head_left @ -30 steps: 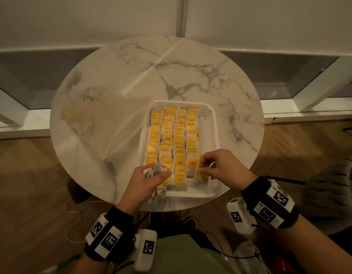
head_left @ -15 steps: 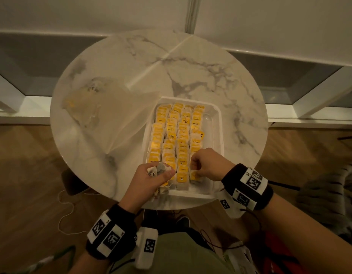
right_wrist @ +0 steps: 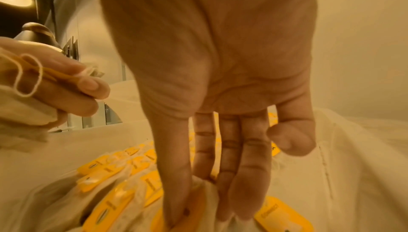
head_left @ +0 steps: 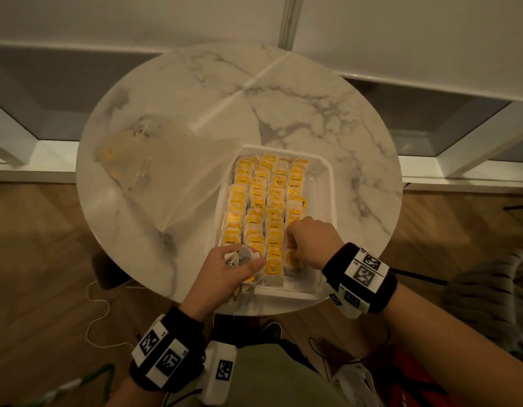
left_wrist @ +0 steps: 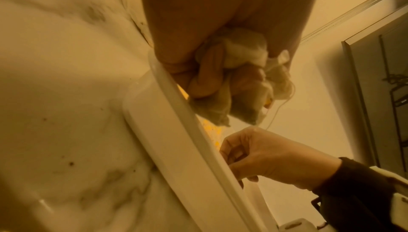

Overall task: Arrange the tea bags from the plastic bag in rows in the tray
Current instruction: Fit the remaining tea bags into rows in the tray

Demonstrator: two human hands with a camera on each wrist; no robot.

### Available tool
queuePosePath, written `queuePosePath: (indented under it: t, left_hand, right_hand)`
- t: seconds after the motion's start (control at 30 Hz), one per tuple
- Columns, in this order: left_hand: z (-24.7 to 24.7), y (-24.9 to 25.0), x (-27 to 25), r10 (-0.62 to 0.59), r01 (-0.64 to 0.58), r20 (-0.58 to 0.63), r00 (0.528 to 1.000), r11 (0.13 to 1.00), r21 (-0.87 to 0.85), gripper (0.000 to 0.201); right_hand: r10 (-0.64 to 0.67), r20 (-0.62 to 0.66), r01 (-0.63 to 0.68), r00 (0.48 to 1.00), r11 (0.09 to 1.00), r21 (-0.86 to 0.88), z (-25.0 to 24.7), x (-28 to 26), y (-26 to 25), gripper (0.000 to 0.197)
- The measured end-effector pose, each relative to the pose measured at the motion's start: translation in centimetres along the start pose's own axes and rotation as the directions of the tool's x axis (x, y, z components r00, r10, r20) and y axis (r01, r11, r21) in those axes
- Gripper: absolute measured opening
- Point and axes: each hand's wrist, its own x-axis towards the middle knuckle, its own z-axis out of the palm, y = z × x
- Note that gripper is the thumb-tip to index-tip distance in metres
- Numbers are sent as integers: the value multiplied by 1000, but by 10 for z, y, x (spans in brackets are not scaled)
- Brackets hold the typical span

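Right hand [head_left: 310, 239] pinches a tea bag [right_wrist: 198, 201] into the tray [head_left: 327, 177]'s near-right row — seat it upright; left hand [head_left: 228, 271] clutches spares [head_left: 242, 255].

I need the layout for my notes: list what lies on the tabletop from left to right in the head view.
plastic bag → left hand gripping a bunch of tea bags → tray with rows of tea bags → right hand setting a bag at the near end of the rightmost row.

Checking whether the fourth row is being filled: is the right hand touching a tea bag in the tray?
Touching. The right wrist view shows the right hand with thumb and fingers pinching a tea bag among the rows.
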Motion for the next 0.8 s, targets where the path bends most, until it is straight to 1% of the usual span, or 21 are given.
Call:
queuePosePath:
  t: [0.07,0.17,0.23,0.3,0.43,0.53,0.67,0.8]
  left_hand:
    - [-1,-1,1,-4,4,0,1000,1000,7,7]
    - [-1,-2,0,1,-1,0,1000,1000,2,6]
    - [-1,-2,0,10,-10,6,1000,1000,0,6]
    - [-1,-2,0,15,-15,9,1000,1000,-2,7]
    - [-2,-2,-1,11,-11,5,1000,1000,-11,7]
    - [-3,-2,-2,11,-11,-9,1000,1000,-10,6]
    - [-4,-2,-3,-19,19,-26,999,1000,-6,7]
    - [-5,-2,-4,-25,25,-25,999,1000,7,9]
  right_hand:
    - [7,1,-7,1000,1000,-29,0,0,-1,12]
    - [33,-6,-33,999,998,-58,-1,0,-1,5]
    - [49,-15,-50,999,997,-66,0,1,0,10]
    - [60,-33,-62,998,997,-48,1,-1,1,12]
    - [62,-47,-58,997,995,77,-1,-10,6,7]
    - [29,-39,-21,999,981,192,-2,-21,10,4]
    - [-41,-1,39,999,955,292,8,-26,11,19]
    - [-52,61,27,997,930,367,19,-21,10,25]
